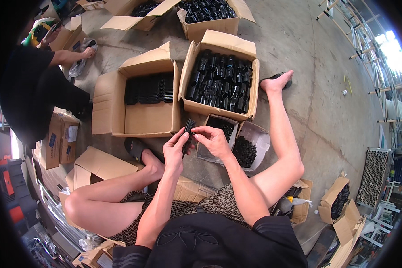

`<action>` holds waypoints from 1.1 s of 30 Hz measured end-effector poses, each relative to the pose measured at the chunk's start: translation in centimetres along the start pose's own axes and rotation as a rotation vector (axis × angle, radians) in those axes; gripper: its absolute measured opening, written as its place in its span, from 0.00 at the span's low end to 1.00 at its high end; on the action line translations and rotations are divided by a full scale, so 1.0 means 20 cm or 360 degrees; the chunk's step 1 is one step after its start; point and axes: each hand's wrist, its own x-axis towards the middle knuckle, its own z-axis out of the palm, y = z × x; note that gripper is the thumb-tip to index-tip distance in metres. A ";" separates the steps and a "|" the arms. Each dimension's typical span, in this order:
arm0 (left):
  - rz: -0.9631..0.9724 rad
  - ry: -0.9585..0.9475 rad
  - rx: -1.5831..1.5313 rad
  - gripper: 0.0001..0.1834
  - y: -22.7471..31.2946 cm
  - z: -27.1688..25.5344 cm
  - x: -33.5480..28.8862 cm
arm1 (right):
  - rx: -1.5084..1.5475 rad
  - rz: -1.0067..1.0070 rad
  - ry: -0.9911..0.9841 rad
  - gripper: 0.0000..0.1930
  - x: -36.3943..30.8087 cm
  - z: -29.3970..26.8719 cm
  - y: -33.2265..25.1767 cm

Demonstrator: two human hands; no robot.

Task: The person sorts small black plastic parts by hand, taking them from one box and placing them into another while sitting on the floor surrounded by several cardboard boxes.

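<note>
Between my knees, my left hand (175,145) is wrapped round a long black plastic part (189,126), held upright-ish with its ribbed end up. My right hand (213,140) meets it from the right, thumb and forefinger pinched together against its side; whatever small thing lies in that pinch is hidden. Just beyond my right hand are two small bins: a box of small black pieces (226,127) and a pale-lined box (260,134) holding a heap of tiny black pieces (244,152).
Ahead stand a carton (143,127) with a row of stacked black parts and a carton (201,107) filled with black clamp-like parts. More cartons of black parts (207,11) are farther off. A co-worker (29,89) at left handles a plastic bag (79,64). Metal frames (366,51) line the right.
</note>
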 end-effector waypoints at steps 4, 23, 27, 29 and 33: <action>-0.0063 -0.0011 -0.0106 0.20 -0.01 -0.01 0.01 | -0.0251 -0.0158 0.0029 0.13 0.01 0.00 0.00; -0.0016 0.0038 -0.0147 0.22 -0.04 0.01 0.01 | -0.0573 -0.0223 0.0169 0.10 -0.01 0.04 -0.08; 0.0046 0.0048 -0.0097 0.22 -0.05 0.01 0.01 | -0.0645 -0.0271 0.0200 0.10 -0.01 0.06 -0.09; 0.0068 0.0050 -0.0091 0.22 -0.05 0.01 0.01 | -0.0688 -0.0313 0.0210 0.10 -0.01 0.06 -0.08; 0.0085 0.0071 -0.0091 0.22 -0.06 0.01 0.00 | -0.0677 -0.0342 0.0224 0.10 -0.02 0.07 -0.07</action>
